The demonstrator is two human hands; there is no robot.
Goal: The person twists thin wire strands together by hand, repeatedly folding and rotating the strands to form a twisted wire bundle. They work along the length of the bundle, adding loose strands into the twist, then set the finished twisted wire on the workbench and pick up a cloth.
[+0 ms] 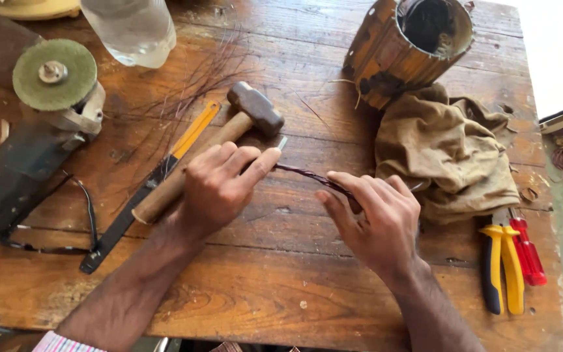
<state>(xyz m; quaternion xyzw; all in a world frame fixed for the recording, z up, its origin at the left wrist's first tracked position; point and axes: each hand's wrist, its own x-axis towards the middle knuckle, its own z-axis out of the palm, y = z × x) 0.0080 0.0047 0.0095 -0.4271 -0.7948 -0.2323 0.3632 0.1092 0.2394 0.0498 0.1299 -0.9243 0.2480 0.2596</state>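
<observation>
Both the left hand (219, 186) and right hand (376, 218) pinch a dark twisted strand (307, 175), its ends hidden under fingers.

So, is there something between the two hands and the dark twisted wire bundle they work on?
Nothing visible. The left hand and the right hand both grip the twisted wire bundle directly. The hammer lies behind the left hand, not between.
</observation>
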